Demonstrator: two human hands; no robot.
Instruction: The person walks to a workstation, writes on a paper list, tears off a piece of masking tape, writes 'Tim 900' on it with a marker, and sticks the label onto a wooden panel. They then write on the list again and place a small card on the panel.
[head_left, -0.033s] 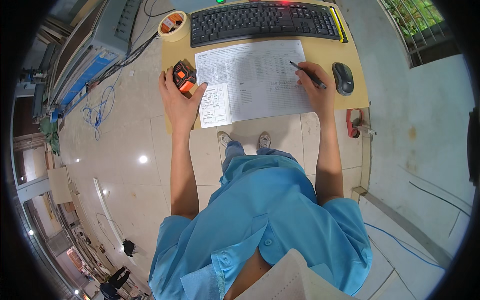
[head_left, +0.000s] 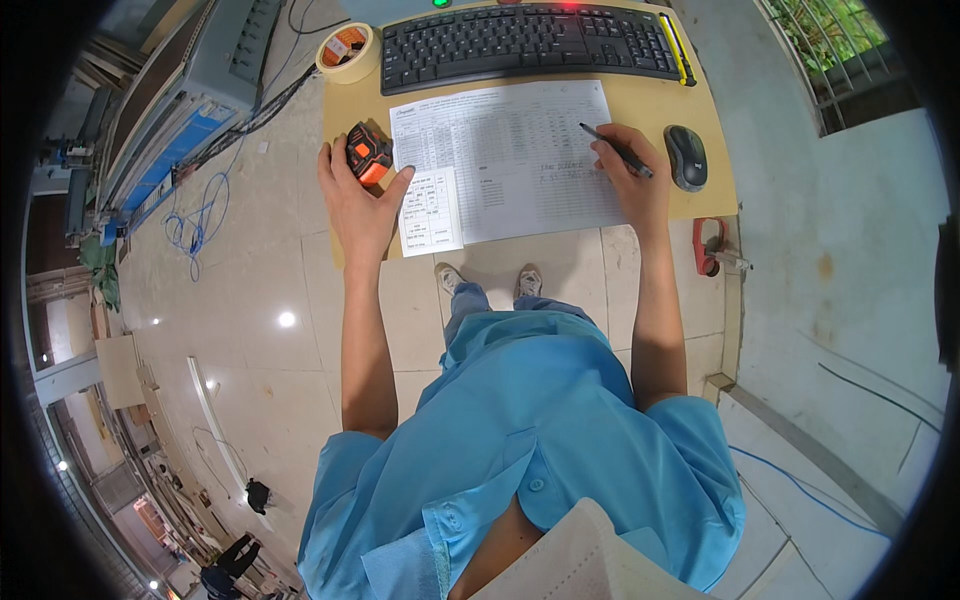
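My left hand [head_left: 362, 215] rests at the left edge of the desk, its thumb spread away from its fingers. Between them lies a black and orange tape measure [head_left: 369, 153], close against the fingers. The thumb tip reaches the edge of a small white printed slip [head_left: 430, 222], which lies over a large printed sheet [head_left: 510, 150] with tables. My right hand [head_left: 636, 180] is closed around a dark pen [head_left: 618, 152], above the right side of the sheet. The pen's tip points up and left, off the paper. Some handwriting shows left of this hand.
A black keyboard [head_left: 530, 45] spans the back of the desk [head_left: 690, 110], with a tape roll [head_left: 348, 52] at its left and a yellow cutter knife [head_left: 678, 50] at its right. A black mouse [head_left: 686, 158] sits beside my right hand. A red holder [head_left: 708, 247] is by the wall.
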